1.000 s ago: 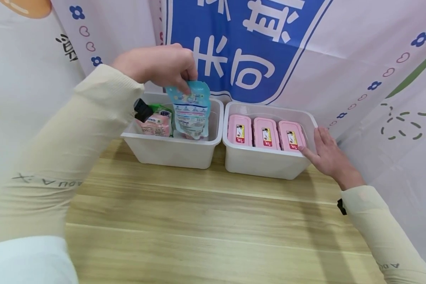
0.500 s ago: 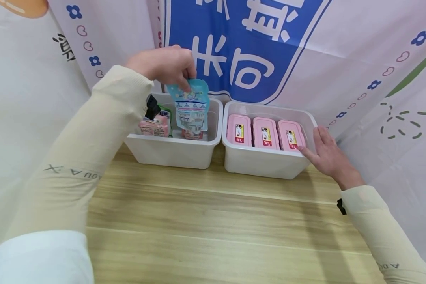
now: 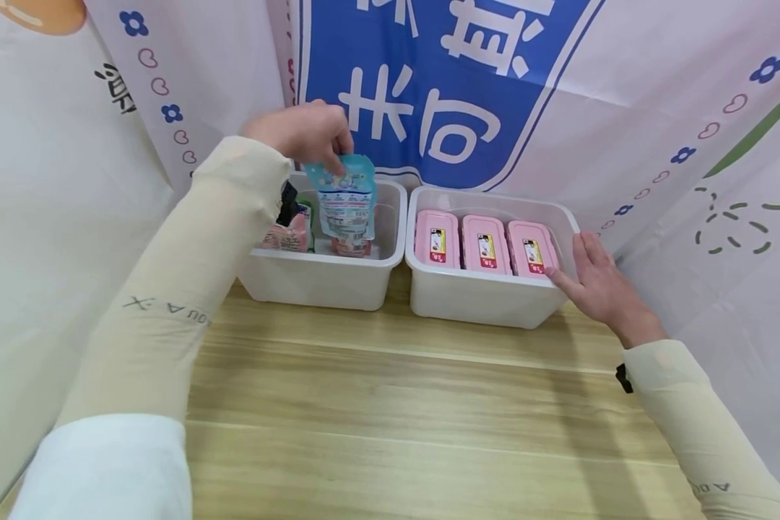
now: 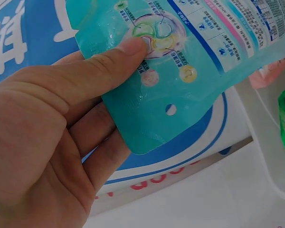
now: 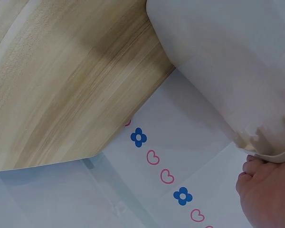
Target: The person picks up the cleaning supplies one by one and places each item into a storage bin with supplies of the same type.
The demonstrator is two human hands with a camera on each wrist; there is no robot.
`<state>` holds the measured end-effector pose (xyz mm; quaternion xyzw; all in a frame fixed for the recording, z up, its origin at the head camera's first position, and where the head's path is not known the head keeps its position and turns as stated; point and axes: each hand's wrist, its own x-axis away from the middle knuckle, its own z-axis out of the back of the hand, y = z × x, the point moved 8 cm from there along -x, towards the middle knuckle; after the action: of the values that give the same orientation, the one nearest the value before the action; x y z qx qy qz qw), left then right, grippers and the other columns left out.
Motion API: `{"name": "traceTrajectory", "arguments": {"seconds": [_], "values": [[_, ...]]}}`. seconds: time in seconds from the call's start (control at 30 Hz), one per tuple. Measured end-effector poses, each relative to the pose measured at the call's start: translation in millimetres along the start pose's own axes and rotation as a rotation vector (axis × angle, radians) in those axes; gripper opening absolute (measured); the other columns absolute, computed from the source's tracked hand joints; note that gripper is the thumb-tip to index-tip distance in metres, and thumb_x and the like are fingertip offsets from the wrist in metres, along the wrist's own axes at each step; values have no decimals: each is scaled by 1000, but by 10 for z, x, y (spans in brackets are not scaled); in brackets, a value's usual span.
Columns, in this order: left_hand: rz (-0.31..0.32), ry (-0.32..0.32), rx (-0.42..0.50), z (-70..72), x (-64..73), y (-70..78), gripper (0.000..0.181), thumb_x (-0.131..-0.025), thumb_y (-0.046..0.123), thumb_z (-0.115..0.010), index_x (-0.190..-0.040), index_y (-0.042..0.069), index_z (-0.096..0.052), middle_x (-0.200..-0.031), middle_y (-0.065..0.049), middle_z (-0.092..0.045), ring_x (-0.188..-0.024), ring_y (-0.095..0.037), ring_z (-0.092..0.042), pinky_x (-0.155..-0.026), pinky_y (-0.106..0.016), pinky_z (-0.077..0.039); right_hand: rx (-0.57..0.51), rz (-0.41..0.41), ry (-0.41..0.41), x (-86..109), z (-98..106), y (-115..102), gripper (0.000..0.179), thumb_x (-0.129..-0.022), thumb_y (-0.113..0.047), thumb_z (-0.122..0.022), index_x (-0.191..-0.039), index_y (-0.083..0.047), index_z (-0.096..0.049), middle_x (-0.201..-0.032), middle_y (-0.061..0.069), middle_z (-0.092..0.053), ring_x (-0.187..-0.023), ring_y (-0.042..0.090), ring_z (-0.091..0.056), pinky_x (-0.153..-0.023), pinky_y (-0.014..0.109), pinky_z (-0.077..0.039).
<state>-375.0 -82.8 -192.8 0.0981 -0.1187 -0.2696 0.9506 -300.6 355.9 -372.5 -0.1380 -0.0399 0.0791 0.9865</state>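
Observation:
My left hand (image 3: pixel 305 132) pinches the top corner of a light blue printed pouch (image 3: pixel 346 202) with a small hang hole. The pouch hangs upright in the left white bin (image 3: pixel 318 278). In the left wrist view, the thumb lies flat on the pouch's face (image 4: pixel 180 85), the other fingers behind it. A pink pouch (image 3: pixel 292 237) and a green one (image 3: pixel 309 224) lean at the bin's left side, partly hidden by the wrist. Something pinkish (image 3: pixel 351 248) shows just below the blue pouch. My right hand (image 3: pixel 601 285) rests with extended fingers at the right white bin's (image 3: pixel 481 300) front right corner, thumb over the rim.
Three pink lidded boxes (image 3: pixel 487 244) with yellow and red labels stand in a row inside the right bin. Both bins sit side by side at the back of a wood-grain table (image 3: pixel 422 404). A printed cloth (image 3: pixel 624 79) hangs close behind and at the sides.
The left forearm has swung to the right, and the left hand has dropped slightly with the blue pouch after a small lift. More pink shows under the pouch. My right hand has stayed put.

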Motion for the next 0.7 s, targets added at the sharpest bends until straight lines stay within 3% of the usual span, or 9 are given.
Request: {"name": "traceTrajectory", "arguments": {"seconds": [0.7], "values": [[43, -41, 45, -331, -209, -133, 38, -96, 9, -77, -133, 3, -72, -136, -19, -66, -115, -34, -62, -108, -49, -59, 2, 2, 12, -17, -8, 26, 99, -107, -66, -35, -166, -4, 17, -175, 18, 24, -164, 45, 15, -129, 72, -3]]}}
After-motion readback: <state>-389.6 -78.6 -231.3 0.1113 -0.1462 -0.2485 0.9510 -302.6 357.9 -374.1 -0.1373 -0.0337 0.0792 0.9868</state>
